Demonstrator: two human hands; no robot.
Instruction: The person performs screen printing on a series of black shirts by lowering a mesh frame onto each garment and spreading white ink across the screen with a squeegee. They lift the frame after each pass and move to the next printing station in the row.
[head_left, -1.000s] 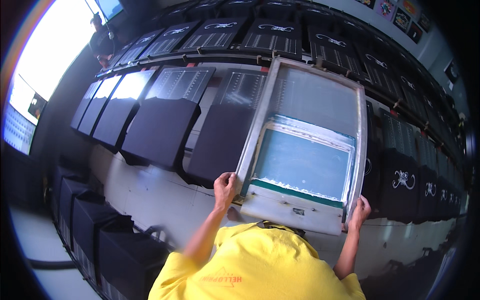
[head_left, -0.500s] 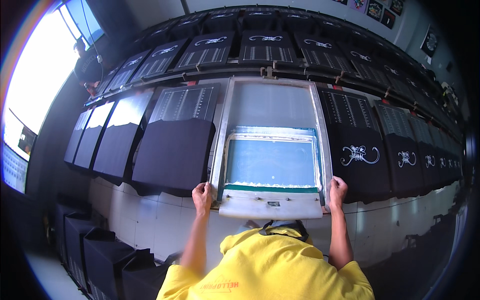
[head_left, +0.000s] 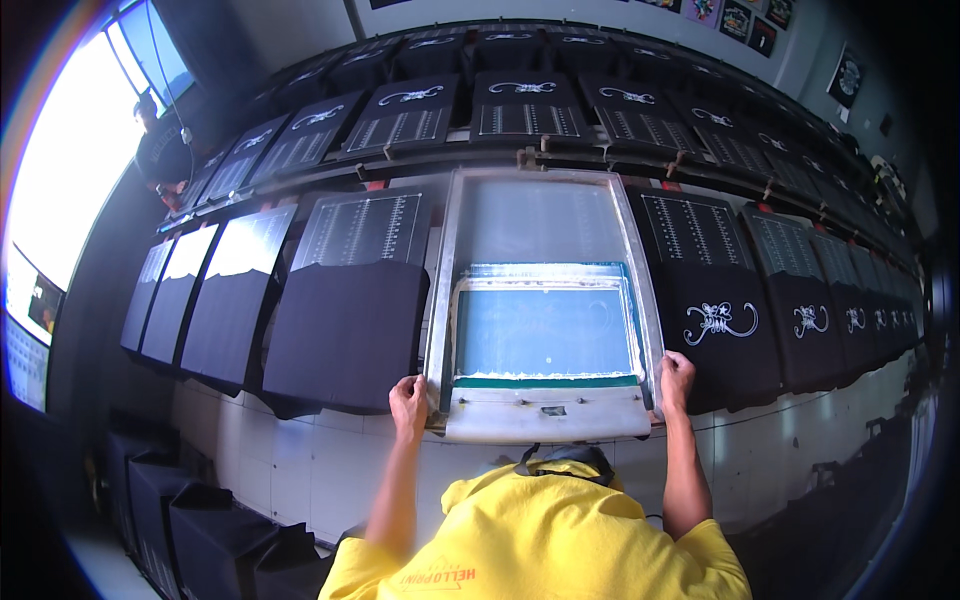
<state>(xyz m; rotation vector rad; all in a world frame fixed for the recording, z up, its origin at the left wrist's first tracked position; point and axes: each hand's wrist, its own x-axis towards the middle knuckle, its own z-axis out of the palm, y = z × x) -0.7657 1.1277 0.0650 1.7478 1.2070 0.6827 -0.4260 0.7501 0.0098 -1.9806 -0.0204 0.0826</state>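
Observation:
A silkscreen printing frame point(head_left: 441, 300) lies in front of me, over a spot in the row of black shirts. Its blue mesh window point(head_left: 545, 335) is bordered by whitish tape and smears, and a pale panel point(head_left: 545, 420) spans its near end. At the near left corner, my left hand point(head_left: 408, 405) is closed on the frame's side. My right hand point(head_left: 676, 380) grips the opposite side near the right corner, fingers curled. A plain black shirt point(head_left: 345, 335) on a board is left of the frame. To the right, another black shirt point(head_left: 720, 365) bears a white curling design.
Behind the frame runs a metal rail point(head_left: 600, 158) with clamps, and beyond it more rows of printed black shirts point(head_left: 525, 90). A person point(head_left: 160, 150) stands at the far left by a bright window. Dark cloth-covered boards point(head_left: 215, 535) stand low at the near left.
The view has tilted slightly, so the rows and the far end of the frame appear lower. Both hands keep their hold on the frame's near corners.

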